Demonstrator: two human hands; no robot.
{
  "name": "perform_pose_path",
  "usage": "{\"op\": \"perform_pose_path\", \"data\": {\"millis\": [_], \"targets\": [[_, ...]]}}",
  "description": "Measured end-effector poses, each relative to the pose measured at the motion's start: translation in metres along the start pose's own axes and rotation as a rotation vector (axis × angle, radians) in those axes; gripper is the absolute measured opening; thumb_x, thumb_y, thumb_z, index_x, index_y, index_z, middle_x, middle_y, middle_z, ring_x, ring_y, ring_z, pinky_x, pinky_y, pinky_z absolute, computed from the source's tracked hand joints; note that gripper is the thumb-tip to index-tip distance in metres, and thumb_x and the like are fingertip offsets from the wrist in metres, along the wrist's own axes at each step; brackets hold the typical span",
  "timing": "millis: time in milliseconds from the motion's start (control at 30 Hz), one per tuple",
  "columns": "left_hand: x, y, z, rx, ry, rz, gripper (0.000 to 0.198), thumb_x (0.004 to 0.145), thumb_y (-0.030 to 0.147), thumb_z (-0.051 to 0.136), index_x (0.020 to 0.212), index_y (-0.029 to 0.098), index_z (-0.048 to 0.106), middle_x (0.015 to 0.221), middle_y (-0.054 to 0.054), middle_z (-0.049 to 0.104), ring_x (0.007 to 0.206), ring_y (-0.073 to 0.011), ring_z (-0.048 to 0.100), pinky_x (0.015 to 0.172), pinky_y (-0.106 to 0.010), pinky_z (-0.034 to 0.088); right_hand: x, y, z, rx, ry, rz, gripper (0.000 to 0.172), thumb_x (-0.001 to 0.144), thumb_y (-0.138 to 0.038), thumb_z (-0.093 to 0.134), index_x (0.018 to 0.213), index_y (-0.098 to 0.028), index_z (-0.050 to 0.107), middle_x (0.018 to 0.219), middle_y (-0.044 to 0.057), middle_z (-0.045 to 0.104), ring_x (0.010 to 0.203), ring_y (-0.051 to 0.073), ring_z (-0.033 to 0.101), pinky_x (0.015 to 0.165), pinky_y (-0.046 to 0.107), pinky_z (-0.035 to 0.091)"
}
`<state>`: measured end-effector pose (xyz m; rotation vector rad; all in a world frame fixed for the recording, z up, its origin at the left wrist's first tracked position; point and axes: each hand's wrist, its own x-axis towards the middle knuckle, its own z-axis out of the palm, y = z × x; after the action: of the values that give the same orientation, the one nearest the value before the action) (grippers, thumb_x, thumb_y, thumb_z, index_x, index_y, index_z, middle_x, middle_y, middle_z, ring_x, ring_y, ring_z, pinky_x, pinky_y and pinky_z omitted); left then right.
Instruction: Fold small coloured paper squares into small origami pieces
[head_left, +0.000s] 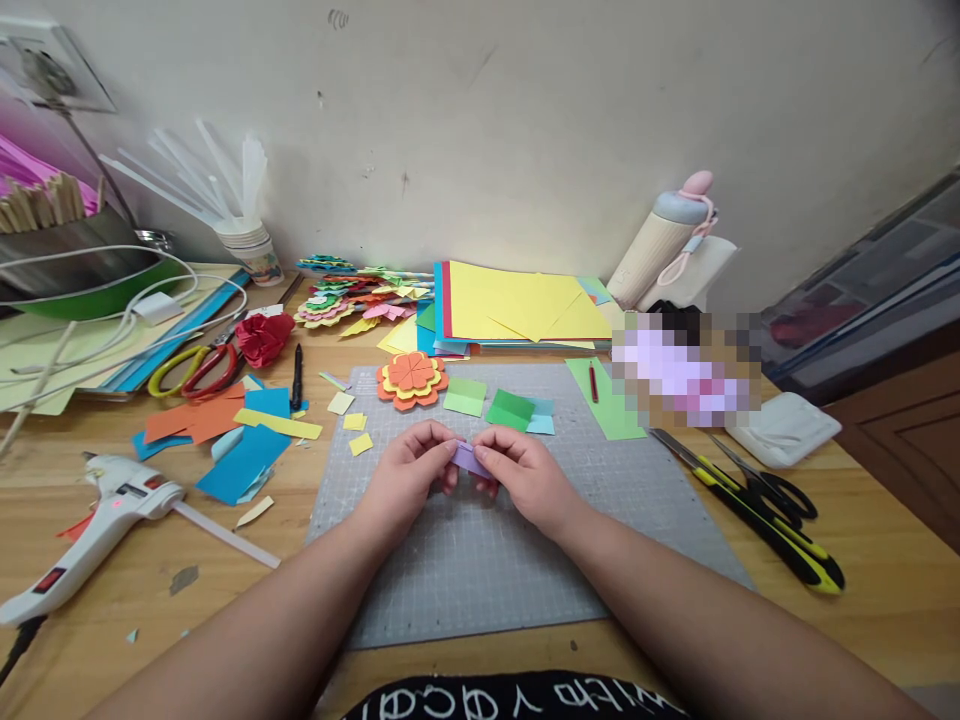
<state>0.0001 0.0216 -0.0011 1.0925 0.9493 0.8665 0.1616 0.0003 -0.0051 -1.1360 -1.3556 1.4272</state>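
A small piece of purple paper (471, 460) is pinched between my two hands above the grey cutting mat (465, 570). My left hand (409, 470) grips its left end with thumb and fingers, and my right hand (525, 475) grips the right end. The paper looks folded; its underside is hidden by my fingers. Just beyond the hands lie creased paper pieces: a light green one (465, 396), a darker green one (511, 409) and a light blue one (541, 416). A layered orange and yellow paper flower (411, 380) sits at the mat's back left.
Left are a hot glue gun (127, 500), red- and yellow-handled scissors (202, 365) and paper scraps (247, 460). A utility knife (757, 515) and black scissors (776, 490) lie right. Behind stand stacked coloured paper (517, 300), paper flowers (352, 300) and a bottle (656, 245).
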Motion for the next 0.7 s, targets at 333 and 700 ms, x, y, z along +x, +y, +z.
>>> {"op": "perform_pose_path", "data": {"millis": [333,700], "targets": [[-0.0025,0.0050,0.0022,0.020,-0.021,-0.004,0.017,0.069,0.022,0.067,0.070,0.016,0.052,0.057,0.006,0.052,0.047,-0.0056,0.046,0.048,-0.019,0.034,-0.0025,-0.0004,0.0008,-0.118,-0.035,-0.053,0.013,0.085,-0.023,0.051,0.073,-0.019,0.053,0.067,-0.002,0.051,0.062,0.012,0.049,0.058,0.026,0.039],[-0.0026,0.0029,-0.0007,0.008,-0.039,-0.014,0.018,0.070,0.026,0.066,0.069,0.016,0.052,0.055,0.004,0.055,0.046,-0.0074,0.046,0.048,-0.020,0.033,-0.0044,-0.0005,0.0003,-0.167,-0.096,-0.084,0.018,0.092,-0.029,0.047,0.077,-0.020,0.053,0.070,-0.001,0.052,0.066,0.014,0.048,0.063,0.028,0.038]]}}
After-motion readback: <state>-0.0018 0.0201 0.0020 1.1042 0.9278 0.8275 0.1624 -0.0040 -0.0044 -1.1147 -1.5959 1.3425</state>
